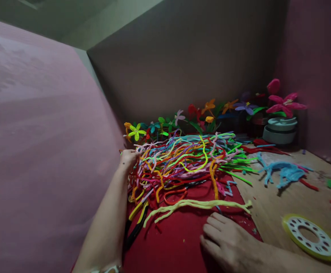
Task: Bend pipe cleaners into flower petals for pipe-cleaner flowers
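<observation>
My left hand (129, 158) reaches to the left end of a big heap of many-coloured pipe cleaners (179, 159). Its fingertips are hidden, so whether it grips a stem does not show. My right hand (228, 239) lies palm down on the red cloth (176, 246), fingers loosely bent and nothing seen in them. Just beyond it stretch several pale yellow pipe cleaners (196, 204), side by side in a loose bundle. Pliers with yellow and black handles (138, 220) lie below the heap, near my left forearm. Scissors with orange-red handles (175, 195) sit at the heap's front edge.
Pipe-cleaner flowers (137, 131) stand along the back wall, with a pink one (287, 103) above a pale round container (279, 131). On the wooden surface at right are blue fuzzy pieces (289, 172) and a yellow-rimmed white spool (310, 237). A pink wall (54, 151) closes off the left.
</observation>
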Action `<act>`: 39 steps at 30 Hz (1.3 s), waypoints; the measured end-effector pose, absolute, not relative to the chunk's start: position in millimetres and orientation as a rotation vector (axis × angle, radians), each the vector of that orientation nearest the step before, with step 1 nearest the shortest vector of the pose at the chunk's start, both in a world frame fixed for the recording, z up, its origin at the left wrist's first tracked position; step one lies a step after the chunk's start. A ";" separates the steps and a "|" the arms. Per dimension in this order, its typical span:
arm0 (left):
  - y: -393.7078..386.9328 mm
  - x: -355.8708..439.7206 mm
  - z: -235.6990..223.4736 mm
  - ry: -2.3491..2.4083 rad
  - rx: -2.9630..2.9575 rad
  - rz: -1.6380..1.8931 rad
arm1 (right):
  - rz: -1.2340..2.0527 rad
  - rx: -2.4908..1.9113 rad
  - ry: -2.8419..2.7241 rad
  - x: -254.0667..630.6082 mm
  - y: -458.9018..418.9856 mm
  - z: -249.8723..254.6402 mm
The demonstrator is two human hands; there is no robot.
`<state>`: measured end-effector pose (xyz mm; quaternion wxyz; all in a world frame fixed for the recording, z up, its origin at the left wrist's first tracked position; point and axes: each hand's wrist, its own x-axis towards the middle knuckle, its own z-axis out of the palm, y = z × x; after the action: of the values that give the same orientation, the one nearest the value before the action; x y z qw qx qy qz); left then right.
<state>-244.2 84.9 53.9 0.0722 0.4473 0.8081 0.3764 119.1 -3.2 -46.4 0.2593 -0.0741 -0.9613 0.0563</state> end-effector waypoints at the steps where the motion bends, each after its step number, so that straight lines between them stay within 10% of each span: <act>1: 81.8 -247.3 55.8 2.389 1.315 1.183 | 0.168 -0.210 -2.613 118.6 -2.9 -46.4; 31: 70.6 -216.2 127.7 1.162 1.232 2.260 | 0.369 -0.360 -2.694 119.3 2.0 -46.2; 39: 77.7 -186.3 121.5 1.239 1.462 1.838 | 0.687 -0.364 -2.411 96.4 18.5 14.4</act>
<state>-186.3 77.7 121.5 0.2408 0.5344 0.4528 0.6719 96.4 18.5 14.4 0.2995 -0.1372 -0.9081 0.2586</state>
